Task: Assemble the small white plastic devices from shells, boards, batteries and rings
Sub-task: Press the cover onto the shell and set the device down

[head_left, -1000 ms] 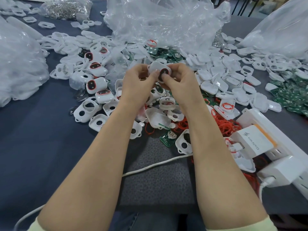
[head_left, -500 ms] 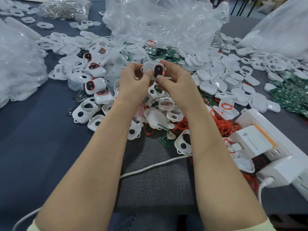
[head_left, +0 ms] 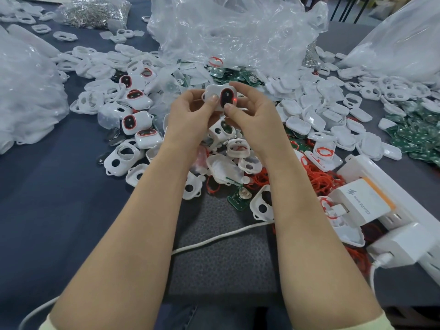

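Two hands hold one small white device [head_left: 220, 97] up above the heap in the middle of the table [head_left: 47, 198]. The left hand [head_left: 190, 115] pinches its left end, with the thumb pressed on the front. The right hand [head_left: 252, 117] pinches its right end, with the thumb just under a dark oval window that has a red rim. A tiny red light [head_left: 235, 99] glows beside that window.

Right under the hands lie lots of empty white shells [head_left: 121, 158] with holes in them. To the left of the left hand sit some finished devices [head_left: 133, 121] with the same dark windows, and a few round silver batteries [head_left: 114, 136] lie near them. A tangle of red rings [head_left: 319, 177] is heaped beside the right arm, and one green board [head_left: 238, 198] lies close to it. Many more green boards [head_left: 414, 136] are piled far off to the right.

A big clear plastic bag [head_left: 233, 32] sits behind the hands. A white power strip [head_left: 392, 194] with a charger [head_left: 362, 203] plugged in lies at the right, and a white cord [head_left: 214, 239] runs over a grey mat [head_left: 226, 258] between the arms.
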### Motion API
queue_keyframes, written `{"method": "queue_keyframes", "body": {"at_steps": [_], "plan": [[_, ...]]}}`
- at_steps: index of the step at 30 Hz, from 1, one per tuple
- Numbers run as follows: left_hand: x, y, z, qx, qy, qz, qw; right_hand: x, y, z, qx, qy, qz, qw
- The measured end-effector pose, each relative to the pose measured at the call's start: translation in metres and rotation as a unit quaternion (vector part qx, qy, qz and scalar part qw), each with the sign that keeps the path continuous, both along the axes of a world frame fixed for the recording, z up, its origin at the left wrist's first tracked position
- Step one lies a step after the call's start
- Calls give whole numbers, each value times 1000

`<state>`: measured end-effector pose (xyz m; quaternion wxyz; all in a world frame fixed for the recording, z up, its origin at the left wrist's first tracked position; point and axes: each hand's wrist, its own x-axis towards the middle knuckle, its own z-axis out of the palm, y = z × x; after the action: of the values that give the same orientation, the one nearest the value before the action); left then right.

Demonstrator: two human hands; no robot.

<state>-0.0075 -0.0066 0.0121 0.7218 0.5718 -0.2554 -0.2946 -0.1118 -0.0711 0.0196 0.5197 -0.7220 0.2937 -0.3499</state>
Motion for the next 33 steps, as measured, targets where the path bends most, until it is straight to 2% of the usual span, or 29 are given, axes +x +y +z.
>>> {"method": "queue_keyframes", "body": {"at_steps": [12,17,22,29,33], "plan": [[-4,1,-1,41,-53,-34,997,5,0,-2,4,3,-84,996],[-2,1,-1,46,-58,-17,997,4,0,-2,4,-1,-70,998],[-1,-1,0,89,-126,24,988,4,2,0,8,-1,-39,999],[-4,1,3,79,-107,15,991,3,3,0,5,-2,-46,999],[-3,1,3,104,-141,23,984,4,4,0,6,5,-44,999]]}}
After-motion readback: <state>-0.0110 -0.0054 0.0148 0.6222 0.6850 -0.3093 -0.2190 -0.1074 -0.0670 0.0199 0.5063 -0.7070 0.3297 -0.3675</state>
